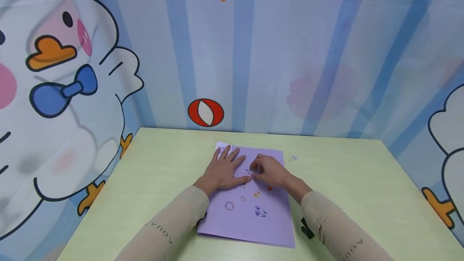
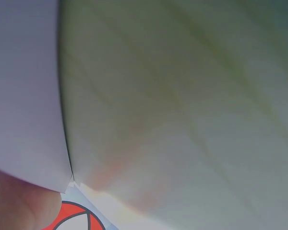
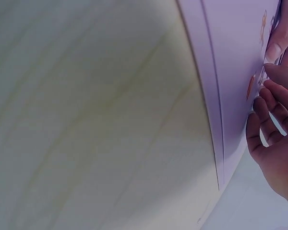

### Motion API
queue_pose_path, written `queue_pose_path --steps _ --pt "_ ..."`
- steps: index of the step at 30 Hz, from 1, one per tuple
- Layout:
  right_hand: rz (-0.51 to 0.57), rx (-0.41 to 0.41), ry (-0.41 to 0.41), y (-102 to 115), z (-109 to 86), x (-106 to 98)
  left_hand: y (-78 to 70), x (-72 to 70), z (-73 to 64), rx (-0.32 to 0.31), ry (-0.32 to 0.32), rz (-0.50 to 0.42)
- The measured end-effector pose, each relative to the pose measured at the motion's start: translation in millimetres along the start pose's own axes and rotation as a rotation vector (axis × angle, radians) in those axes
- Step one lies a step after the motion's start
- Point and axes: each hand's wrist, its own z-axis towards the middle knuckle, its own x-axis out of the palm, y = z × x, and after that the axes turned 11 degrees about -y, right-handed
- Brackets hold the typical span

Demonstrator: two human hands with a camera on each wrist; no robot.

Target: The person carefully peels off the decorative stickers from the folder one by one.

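A purple sheet of paper or folder (image 1: 250,230), slightly askew, lies on the table with small stickers on it. My left hand (image 1: 223,171) rests flat on its upper left part, fingers spread and thumb toward the right. Just beside that thumb, my right hand (image 1: 270,171) has its fingers curled and pinches at a small bluish sticker (image 1: 248,171) on the purple surface. In the right wrist view, the right thumb and index fingertips (image 3: 265,86) meet close over the surface. The pinched part is mostly hidden by the fingers.
Around the hands on the purple surface are a purple flower sticker (image 1: 260,212), ring-shaped stickers (image 1: 229,206) and small orange stickers (image 1: 257,194). A small loose sticker piece (image 1: 294,158) lies on the pale table (image 1: 344,180), right of the paper. A printed cloth backdrop (image 1: 261,59) stands behind.
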Motion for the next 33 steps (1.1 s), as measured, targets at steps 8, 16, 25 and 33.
queue_pose_path --steps 8,16,25,33 --pt "0.020 0.028 -0.007 -0.4 0.5 1.9 -0.3 -1.3 -1.1 -0.001 0.004 0.002" --pt "0.085 0.077 -0.013 1.4 -2.7 0.4 2.1 5.2 0.8 -0.004 0.011 -0.016" --pt "0.127 0.140 0.000 3.7 -2.3 -2.8 2.4 6.4 2.8 -0.008 0.017 -0.017" --pt "0.143 0.156 0.008 1.6 -2.2 -0.1 2.1 7.0 2.5 -0.014 0.026 -0.004"
